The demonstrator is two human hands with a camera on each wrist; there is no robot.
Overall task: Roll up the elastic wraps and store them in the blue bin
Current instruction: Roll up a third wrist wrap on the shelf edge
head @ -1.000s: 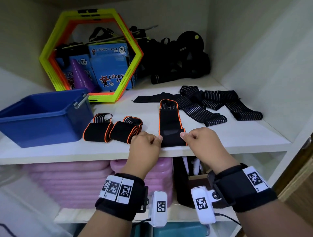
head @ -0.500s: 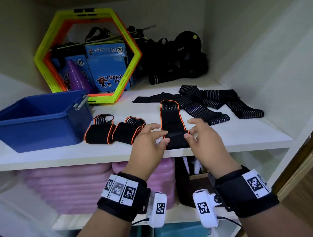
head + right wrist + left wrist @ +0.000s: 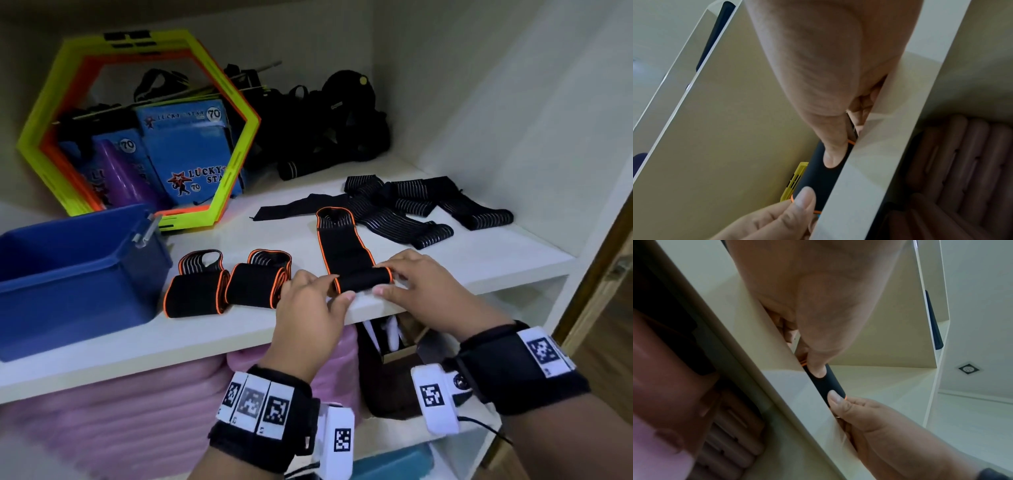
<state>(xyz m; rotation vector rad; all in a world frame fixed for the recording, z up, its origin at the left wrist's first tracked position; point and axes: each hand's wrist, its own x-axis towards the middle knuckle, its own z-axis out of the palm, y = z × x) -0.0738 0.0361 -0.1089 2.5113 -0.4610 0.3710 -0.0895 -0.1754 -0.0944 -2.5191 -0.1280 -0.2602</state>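
Both hands are on an orange-edged black wrap [image 3: 346, 250] at the shelf's [image 3: 479, 260] front edge: the left hand [image 3: 308, 305] and right hand [image 3: 424, 291] each pinch one end of the started roll [image 3: 363, 281]. To roll it well, I would keep both thumbs level so the orange edges stack, and hold tension against the flat tail. Two rolled wraps [image 3: 226, 281] lie beside the blue bin [image 3: 68, 274]; striped wraps [image 3: 411, 209] wait behind.
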